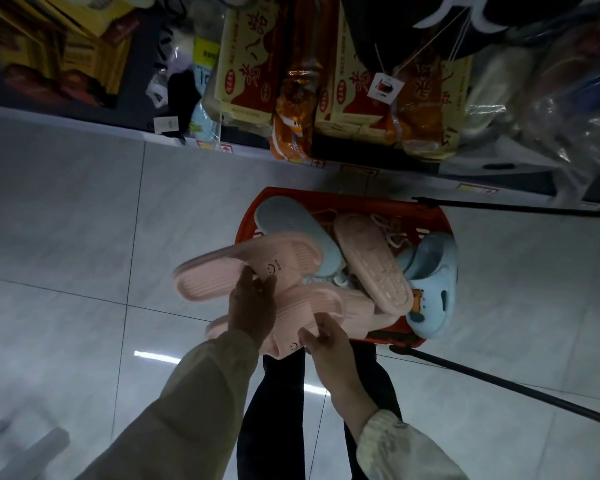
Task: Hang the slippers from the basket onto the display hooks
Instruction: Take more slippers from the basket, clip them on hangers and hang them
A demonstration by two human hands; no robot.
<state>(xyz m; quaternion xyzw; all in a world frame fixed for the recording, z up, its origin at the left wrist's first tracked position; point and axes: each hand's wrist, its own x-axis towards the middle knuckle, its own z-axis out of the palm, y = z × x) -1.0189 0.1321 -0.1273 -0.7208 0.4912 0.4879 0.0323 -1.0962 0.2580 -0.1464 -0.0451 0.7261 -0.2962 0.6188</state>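
Pink ribbed foam slippers [208,275], pinched lightly by left hand [253,306] and right hand [333,355] (fingers curled on straps), could slip floorwards.

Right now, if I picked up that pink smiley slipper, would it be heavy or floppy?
Probably light: the left hand holds the pink ribbed foam slipper with a smiley face by a few fingers. Likely bendy yet not floppy, since it juts out without drooping. Its ribbed surface should resist slipping.
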